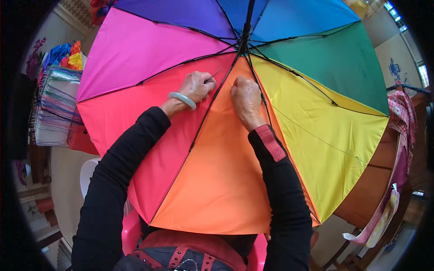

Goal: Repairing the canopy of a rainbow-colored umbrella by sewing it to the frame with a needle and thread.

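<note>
A rainbow umbrella (217, 180) is spread before me with its inner side, black ribs and shaft (247, 22) showing. My left hand (195, 87), a pale green bangle on its wrist, is closed over the red panel. From its fingertips sticks a thin needle (217, 72), pointing toward the hub (243, 45). My right hand (247, 97) is closed over the orange panel beside a rib; what its fingers pinch is hidden. A fine dark thread (316, 134) trails across the yellow panel from near that hand.
On the left, thread strands (56, 101) hang over a pale box, with bright coloured cloth (68, 56) on top. Pink checked cloth (401, 113) hangs at the right near brown wooden furniture (368, 194). A pink seat (131, 230) shows beneath me.
</note>
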The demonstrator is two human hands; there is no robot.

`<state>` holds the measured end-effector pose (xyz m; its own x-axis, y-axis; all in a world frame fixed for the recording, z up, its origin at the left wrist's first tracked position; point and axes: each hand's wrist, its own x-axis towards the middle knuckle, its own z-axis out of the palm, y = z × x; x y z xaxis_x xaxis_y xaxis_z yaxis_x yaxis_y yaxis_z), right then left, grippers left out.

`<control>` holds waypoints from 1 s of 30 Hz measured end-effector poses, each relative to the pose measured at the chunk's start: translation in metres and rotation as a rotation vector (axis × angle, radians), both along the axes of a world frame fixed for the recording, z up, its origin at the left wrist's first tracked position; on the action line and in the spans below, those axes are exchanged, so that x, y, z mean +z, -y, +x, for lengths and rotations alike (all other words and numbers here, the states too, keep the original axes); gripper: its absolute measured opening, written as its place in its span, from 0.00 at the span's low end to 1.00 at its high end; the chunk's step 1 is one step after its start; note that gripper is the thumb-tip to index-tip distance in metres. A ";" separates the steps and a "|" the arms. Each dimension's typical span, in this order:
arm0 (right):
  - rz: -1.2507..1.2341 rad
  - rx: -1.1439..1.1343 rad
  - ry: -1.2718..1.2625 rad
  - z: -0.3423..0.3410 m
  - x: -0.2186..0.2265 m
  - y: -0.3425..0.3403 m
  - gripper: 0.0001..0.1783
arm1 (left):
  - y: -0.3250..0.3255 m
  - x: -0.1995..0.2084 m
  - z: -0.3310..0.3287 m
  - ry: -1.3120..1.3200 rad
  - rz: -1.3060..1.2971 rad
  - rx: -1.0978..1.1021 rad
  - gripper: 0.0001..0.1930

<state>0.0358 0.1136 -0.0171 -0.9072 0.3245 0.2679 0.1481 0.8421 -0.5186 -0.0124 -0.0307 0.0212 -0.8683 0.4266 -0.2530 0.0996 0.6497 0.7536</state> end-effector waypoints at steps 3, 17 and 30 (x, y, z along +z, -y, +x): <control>0.015 -0.007 0.060 0.002 0.001 0.005 0.05 | 0.000 -0.011 -0.002 -0.091 0.027 -0.055 0.09; 0.032 0.246 0.006 -0.005 -0.009 0.005 0.06 | -0.008 -0.033 -0.020 -0.478 -0.013 -0.264 0.07; -0.163 0.173 -0.173 -0.003 -0.025 -0.005 0.04 | 0.012 -0.019 -0.037 -0.450 -0.139 -0.321 0.04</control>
